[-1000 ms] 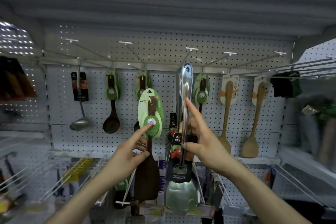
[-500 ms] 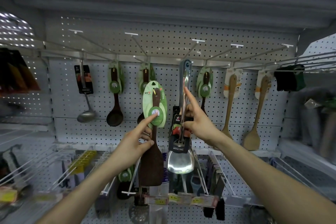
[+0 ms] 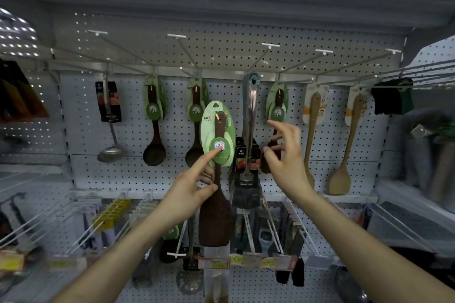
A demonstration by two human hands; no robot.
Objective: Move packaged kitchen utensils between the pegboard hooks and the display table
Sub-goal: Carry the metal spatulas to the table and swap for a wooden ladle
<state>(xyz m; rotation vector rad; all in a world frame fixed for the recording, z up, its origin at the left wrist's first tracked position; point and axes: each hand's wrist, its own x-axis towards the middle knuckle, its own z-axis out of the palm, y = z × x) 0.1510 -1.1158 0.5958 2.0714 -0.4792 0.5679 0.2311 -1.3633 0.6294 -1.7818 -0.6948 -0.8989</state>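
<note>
Just left of the steel turner (image 3: 250,110), your left hand (image 3: 189,187) pinched the dark wooden spatula (image 3: 214,224) by its handle, forefinger on its green card (image 3: 216,128). The spatula's long axis stood upright, the card's hanging hole above the hand (so the next move looked like an upward one, for the left hand). The turner hung upright, its top at the hook rail (image 3: 221,73), and just right of it your right hand (image 3: 283,155) hovered with fingers spread, holding nothing.
</note>
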